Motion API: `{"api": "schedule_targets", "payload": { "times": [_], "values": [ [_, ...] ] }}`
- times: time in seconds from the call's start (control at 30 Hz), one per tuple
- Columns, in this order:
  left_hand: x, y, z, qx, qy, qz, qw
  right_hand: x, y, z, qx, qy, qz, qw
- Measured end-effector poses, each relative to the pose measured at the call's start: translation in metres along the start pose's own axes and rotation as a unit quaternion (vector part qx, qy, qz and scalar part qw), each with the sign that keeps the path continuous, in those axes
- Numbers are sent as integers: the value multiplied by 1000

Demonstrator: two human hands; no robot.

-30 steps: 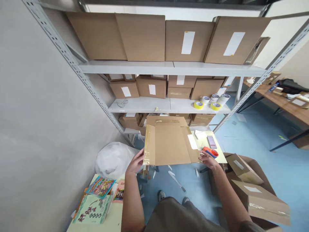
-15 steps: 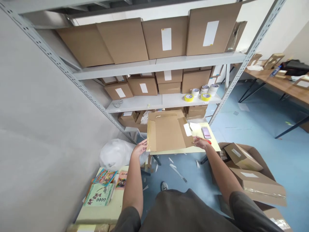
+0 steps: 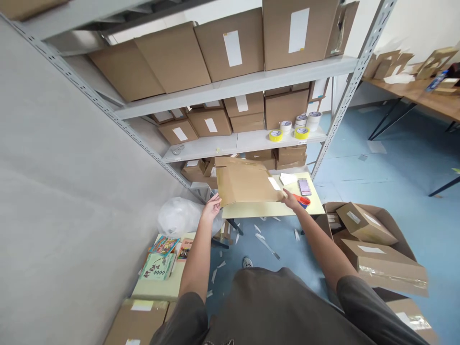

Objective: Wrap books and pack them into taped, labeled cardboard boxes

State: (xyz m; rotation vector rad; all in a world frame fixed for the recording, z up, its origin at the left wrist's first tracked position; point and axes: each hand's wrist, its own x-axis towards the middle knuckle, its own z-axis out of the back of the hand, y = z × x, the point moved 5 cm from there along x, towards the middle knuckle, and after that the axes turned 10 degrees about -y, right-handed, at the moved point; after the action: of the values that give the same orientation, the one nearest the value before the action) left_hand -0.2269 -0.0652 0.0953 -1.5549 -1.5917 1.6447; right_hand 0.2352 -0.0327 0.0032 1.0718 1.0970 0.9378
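Observation:
Between my two hands is a flattened cardboard box [image 3: 249, 181], tilted up over a pale yellow table [image 3: 258, 209]. A white label [image 3: 274, 184] is stuck near its right side. My left hand [image 3: 212, 207] grips the near left corner, thumb and fingers closed on the edge. On the near right corner my right hand [image 3: 288, 198] is closed around the cardboard, with some fingers hidden beneath. Just right of that hand lies a red and blue tool [image 3: 302, 201], perhaps a tape dispenser. Behind it are white paper [image 3: 288, 179] and a small purple item with a blurred surface [image 3: 304, 187].
A metal shelf rack [image 3: 237, 86] with boxes stands ahead, holding tape rolls [image 3: 276, 135]. Left are a white plastic bag [image 3: 179, 218] and books [image 3: 157, 266] on a low table. A large carton [image 3: 386, 268] of boxes stands right. Paper scraps [image 3: 266, 244] lie on the floor.
The cardboard has tilted, its far edge dropping and its near edge lifting from the table. Both hands have moved up with it. My view has shifted slightly, and the red and blue tool is more visible.

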Motion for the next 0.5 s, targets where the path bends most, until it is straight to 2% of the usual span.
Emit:
{"api": "schedule_targets", "payload": {
  "times": [0.07,0.13,0.23,0.33,0.43,0.5],
  "values": [
    [-16,-3,-28,-27,-14,-6,1000,-17,14,-21,-59,27,106,992],
    [-31,-3,-60,-58,-1,-8,998,-37,27,-48,-85,65,194,975],
    [-53,5,-102,-82,-20,17,996,-61,42,-83,-85,49,262,960],
    [-68,18,-131,-76,-50,32,995,-71,50,-99,-14,-15,272,962],
    [-69,23,-152,-52,6,4,999,-70,44,-93,66,-105,225,966],
    [-57,17,-157,-9,54,-20,998,-67,38,-82,96,-133,189,968]
  ]
}}
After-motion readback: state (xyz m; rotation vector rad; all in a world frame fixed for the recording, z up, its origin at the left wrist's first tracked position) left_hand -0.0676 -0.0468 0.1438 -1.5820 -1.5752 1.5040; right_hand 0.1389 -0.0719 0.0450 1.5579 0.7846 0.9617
